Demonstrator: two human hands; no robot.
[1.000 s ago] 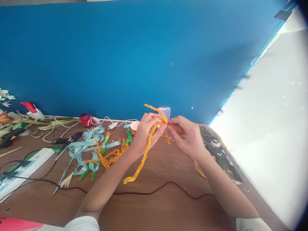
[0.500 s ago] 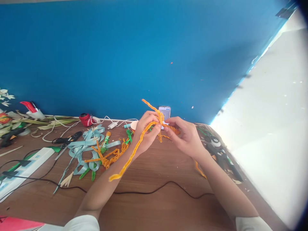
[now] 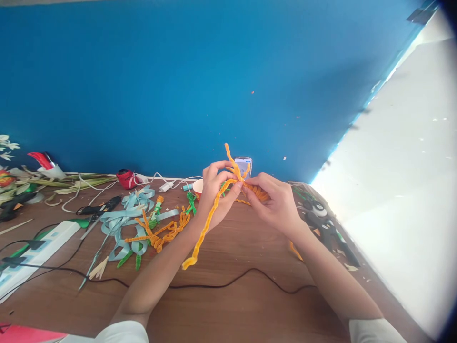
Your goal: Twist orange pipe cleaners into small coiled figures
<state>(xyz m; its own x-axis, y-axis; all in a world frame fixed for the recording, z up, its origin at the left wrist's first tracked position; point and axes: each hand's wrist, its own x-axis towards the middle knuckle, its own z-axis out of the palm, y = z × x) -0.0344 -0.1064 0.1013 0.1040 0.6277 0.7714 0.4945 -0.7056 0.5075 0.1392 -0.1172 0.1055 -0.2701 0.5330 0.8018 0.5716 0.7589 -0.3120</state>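
Orange pipe cleaners (image 3: 237, 171) are held up between two hands, just on the near side of the phone (image 3: 243, 163) and covering part of it. The left hand (image 3: 217, 190), left of the phone, grasps the strands near where they meet, thumb against them and the other fingers bent. A long strand (image 3: 215, 205) trails from there across the left forearm (image 3: 160, 271). The right hand (image 3: 276, 197), right of the phone, pinches beside the coil (image 3: 260, 193) with thumb and forefinger; how its remaining fingers sit, I cannot tell.

Should the left grasp slacken, I judge, the strands could spring apart, as bent wire tends to do. Too hard a twist from the right fingertips might kink or loosen the coil. The long strand could also catch on the forearm and tug the bunch askew.

Brown tabletop (image 3: 250, 314) spreads out on the near side of the phone, crossed by a black cord (image 3: 228, 287). Left of the phone come a paper cup (image 3: 197, 187), another orange bundle (image 3: 157, 242), blue ribbon (image 3: 114, 221) and, farthest off, a white power strip (image 3: 43, 252). Dark tools (image 3: 328, 233) lie to its right. Behind the phone rises a blue wall (image 3: 178, 85), with a pale surface (image 3: 403, 166) well off to the phone's right.
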